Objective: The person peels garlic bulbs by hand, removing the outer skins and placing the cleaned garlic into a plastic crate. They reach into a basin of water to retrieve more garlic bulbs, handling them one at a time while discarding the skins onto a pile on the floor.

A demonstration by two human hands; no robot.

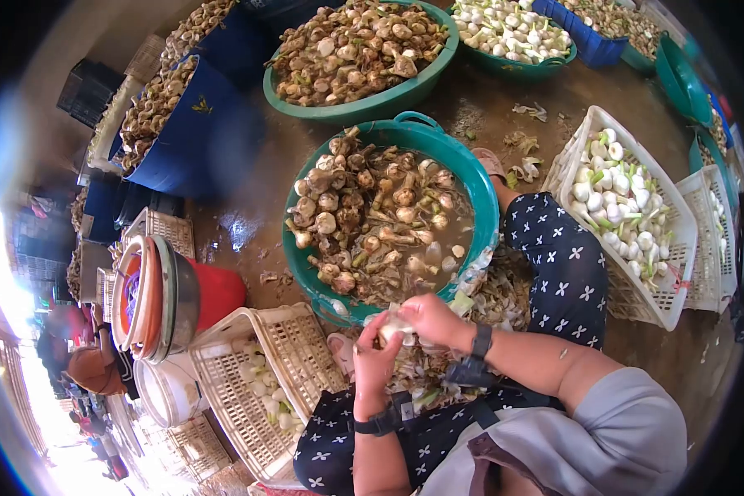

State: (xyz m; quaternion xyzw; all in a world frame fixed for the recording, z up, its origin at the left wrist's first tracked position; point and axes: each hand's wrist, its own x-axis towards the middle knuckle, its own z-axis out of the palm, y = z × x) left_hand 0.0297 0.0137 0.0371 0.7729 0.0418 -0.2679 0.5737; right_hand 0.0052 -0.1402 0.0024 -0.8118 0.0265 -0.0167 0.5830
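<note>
A whitish garlic bulb is held between both my hands, above the near rim of a green tub. The fingers of my left hand wrap round it from the left. From the right, my right hand pinches at its upper side, its fingertips partly covering the bulb. Muddy, unpeeled garlic bulbs are heaped in brown water in the tub, mostly on its left side. Peeled skins and stalks lie in a pile below my hands, between my knees.
White crates of cleaned bulbs stand at right and lower left. Another green tub of dirty bulbs stands beyond mine, near a basin of white ones. Blue barrels and a red bucket are at left. The floor is wet.
</note>
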